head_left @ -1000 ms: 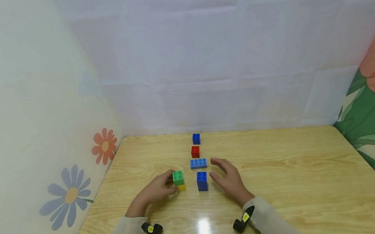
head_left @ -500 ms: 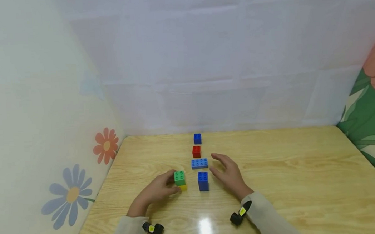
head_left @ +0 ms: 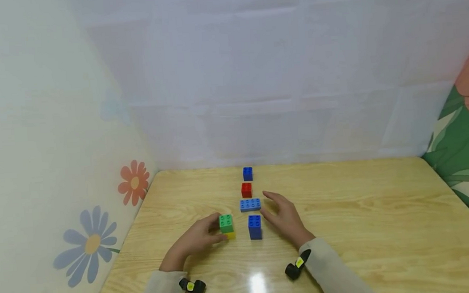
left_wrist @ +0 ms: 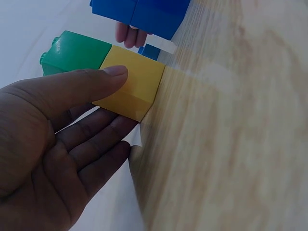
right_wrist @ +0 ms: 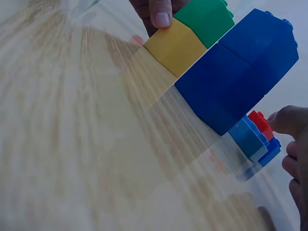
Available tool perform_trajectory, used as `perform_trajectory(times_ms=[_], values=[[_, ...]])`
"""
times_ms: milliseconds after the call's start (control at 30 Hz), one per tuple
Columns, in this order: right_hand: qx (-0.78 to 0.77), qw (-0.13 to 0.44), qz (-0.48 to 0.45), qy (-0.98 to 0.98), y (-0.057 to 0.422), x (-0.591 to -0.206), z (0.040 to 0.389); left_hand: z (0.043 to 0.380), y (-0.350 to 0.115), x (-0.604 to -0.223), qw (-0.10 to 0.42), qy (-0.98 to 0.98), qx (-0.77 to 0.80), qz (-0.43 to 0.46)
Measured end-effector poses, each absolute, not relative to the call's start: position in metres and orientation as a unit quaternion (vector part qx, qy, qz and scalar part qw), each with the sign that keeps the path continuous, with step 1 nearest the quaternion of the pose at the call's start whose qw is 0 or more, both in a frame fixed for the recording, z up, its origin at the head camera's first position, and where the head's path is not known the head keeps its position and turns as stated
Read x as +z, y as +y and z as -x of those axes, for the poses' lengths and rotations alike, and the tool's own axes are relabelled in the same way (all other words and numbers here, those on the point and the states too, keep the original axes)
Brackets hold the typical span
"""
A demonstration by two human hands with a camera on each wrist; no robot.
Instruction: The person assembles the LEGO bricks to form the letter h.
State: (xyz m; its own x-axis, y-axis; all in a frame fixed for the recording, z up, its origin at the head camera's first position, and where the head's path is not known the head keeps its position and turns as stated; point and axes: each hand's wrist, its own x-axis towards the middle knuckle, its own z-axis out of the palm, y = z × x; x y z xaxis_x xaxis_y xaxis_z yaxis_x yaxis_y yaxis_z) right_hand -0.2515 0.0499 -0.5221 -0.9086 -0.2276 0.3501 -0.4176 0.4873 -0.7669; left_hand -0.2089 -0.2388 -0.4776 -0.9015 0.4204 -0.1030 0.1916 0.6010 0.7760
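Observation:
My left hand (head_left: pixel 197 235) grips a two-brick stack, a green toy brick (head_left: pixel 225 223) on top of a yellow one (head_left: pixel 230 235). In the left wrist view the thumb lies across the yellow brick (left_wrist: pixel 139 79), with the fingers on its other side. To the right of this stack stands a taller dark blue stack of two bricks (head_left: pixel 254 228). My right hand (head_left: pixel 286 218) is held with fingers apart and nothing between them. Its thumb is close to the right end of a long light blue brick (head_left: pixel 250 204), just behind the dark blue stack.
Farther back in the same row sit a red brick (head_left: pixel 246 190) and a small dark blue brick (head_left: pixel 248 174), near the table's back edge. The wooden table (head_left: pixel 364 228) meets a white cloth backdrop (head_left: pixel 298 129). A flower-painted wall (head_left: pixel 69 152) borders the left side.
My right hand has shifted a little forward and left, closer to the light blue brick. The left hand keeps its grip on the green and yellow stack, and the bricks stay in place.

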Motion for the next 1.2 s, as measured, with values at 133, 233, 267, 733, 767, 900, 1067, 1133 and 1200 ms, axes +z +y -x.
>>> perform_trajectory(times_ms=[133, 233, 267, 733, 767, 900, 1067, 1133, 1200], values=[[0.46, 0.084, -0.188, -0.864, 0.0493, -0.5209, 0.252, 0.2097, -0.2387, -0.4779, 0.141, 0.882, 0.414, -0.177], [0.456, 0.056, -0.183, -0.869, 0.0483, -0.5191, 0.2515, 0.21, -0.2385, -0.4782, 0.143, 0.88, 0.417, -0.178], [0.455, 0.046, -0.181, -0.871, 0.0479, -0.5184, 0.2514, 0.2101, -0.2385, -0.4782, 0.143, 0.88, 0.417, -0.179], [0.41, 0.019, -0.2, -0.89, 0.0449, -0.5184, 0.2556, 0.2081, -0.2385, -0.4755, 0.139, 0.882, 0.411, -0.184], [0.41, 0.02, -0.2, -0.89, 0.0448, -0.5184, 0.2557, 0.2082, -0.2386, -0.4755, 0.14, 0.881, 0.411, -0.185], [0.412, 0.026, -0.199, -0.889, 0.0442, -0.5189, 0.2569, 0.2087, -0.2388, -0.4755, 0.138, 0.882, 0.411, -0.187], [0.411, 0.036, -0.201, -0.889, 0.0439, -0.5189, 0.2581, 0.2094, -0.2388, -0.4772, 0.14, 0.884, 0.408, -0.183], [0.41, 0.039, -0.203, -0.888, 0.0438, -0.5182, 0.2578, 0.2098, -0.2387, -0.4777, 0.141, 0.884, 0.407, -0.182], [0.408, 0.042, -0.204, -0.889, 0.044, -0.5177, 0.2576, 0.2103, -0.2384, -0.478, 0.143, 0.883, 0.408, -0.184]])
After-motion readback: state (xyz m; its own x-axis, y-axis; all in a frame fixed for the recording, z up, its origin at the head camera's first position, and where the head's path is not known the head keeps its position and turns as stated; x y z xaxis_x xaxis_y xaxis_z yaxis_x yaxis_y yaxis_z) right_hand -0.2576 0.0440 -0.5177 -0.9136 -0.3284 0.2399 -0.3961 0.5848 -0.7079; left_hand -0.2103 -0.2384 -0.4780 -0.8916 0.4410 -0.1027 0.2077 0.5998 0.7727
